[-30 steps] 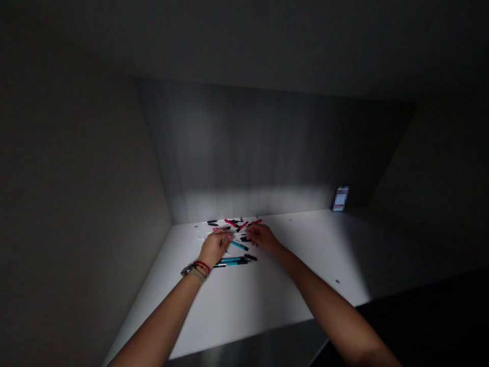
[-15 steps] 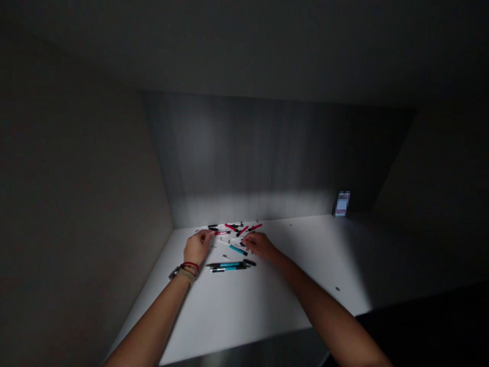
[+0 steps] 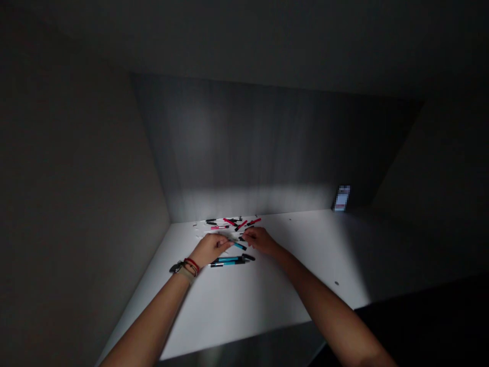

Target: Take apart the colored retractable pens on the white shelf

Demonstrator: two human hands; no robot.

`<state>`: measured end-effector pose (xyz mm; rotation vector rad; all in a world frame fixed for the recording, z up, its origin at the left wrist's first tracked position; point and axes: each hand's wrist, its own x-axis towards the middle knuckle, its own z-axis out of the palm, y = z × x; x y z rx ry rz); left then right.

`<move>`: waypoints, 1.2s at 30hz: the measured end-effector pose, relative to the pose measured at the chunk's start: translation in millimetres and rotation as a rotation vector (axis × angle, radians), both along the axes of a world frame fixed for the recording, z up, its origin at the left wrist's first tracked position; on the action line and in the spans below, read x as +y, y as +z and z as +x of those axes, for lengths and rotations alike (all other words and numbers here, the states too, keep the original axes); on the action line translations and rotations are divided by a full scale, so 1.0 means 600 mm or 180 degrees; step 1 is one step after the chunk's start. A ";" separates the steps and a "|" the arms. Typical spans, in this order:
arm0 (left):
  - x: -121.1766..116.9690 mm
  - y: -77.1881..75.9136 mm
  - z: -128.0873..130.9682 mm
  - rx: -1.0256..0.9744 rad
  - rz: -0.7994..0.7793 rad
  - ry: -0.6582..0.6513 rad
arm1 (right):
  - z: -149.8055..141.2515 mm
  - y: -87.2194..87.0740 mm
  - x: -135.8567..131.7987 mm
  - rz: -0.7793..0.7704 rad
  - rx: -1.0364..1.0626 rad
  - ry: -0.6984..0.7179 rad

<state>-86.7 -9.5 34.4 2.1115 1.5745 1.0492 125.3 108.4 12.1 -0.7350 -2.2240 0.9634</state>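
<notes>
Several pens and pen parts in red, black, white and teal (image 3: 234,224) lie scattered at the back of a white table (image 3: 267,300), near the wall. My left hand (image 3: 209,248), with bracelets at the wrist, reaches toward a teal pen piece (image 3: 240,246); its fingers are curled and pinched at the tip. My right hand (image 3: 260,239) rests on the pile's right side, fingers bent over small parts. Just in front of both hands lies a row of assembled teal-and-black pens (image 3: 230,261).
The table sits in a dim corner, with a wall at the left (image 3: 76,204) and a grey panel at the back (image 3: 267,153). A small blurred phone-like object (image 3: 341,198) leans against the back panel at the right. A tiny dark speck (image 3: 336,283) lies on the table.
My left hand moved from the pile's left edge back to the right, toward the teal piece between the hands. My right hand stayed almost in place.
</notes>
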 end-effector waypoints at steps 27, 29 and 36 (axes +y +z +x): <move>0.007 -0.017 0.015 0.0142 -0.0830 -0.0522 | 0.014 0.007 0.028 0.0291 -0.0041 -0.0273; 0.006 -0.017 0.016 0.0092 -0.0803 -0.0527 | 0.014 0.006 0.026 0.0307 -0.0063 -0.0221; 0.010 -0.011 0.013 -0.0123 -0.0139 -0.0137 | 0.004 0.008 0.013 -0.0202 0.0130 0.0030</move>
